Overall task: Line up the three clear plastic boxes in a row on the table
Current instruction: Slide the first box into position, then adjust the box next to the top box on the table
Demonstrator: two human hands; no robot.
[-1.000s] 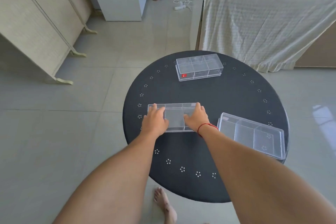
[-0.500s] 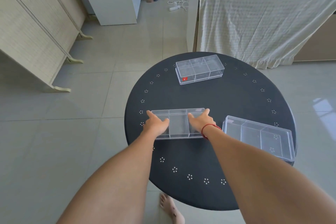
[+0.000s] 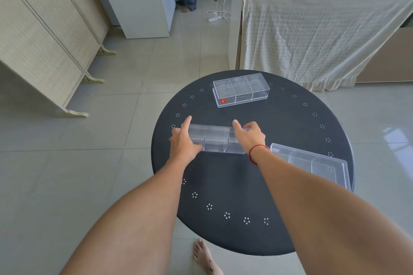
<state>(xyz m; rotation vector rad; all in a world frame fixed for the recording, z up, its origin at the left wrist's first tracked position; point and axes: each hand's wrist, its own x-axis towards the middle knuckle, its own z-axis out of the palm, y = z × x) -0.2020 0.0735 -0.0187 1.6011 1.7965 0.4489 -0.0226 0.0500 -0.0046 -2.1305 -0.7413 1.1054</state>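
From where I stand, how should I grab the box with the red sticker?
Take the box with the red sticker by its two short ends, one hand each side, reaching over the table. It lies flat, long side toward you, nothing crowding its ends.

Three clear plastic boxes on one round bench: far box, middle box, right box. Two hands: left hand, right hand.

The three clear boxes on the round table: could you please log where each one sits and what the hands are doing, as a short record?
surface: round black table
held box: middle box, gripped at its ends, blurred
left hand: on its left end
right hand: on its right end
far box: box with red sticker, untouched
near-right box: by the table's edge, untouched
row: not yet formed
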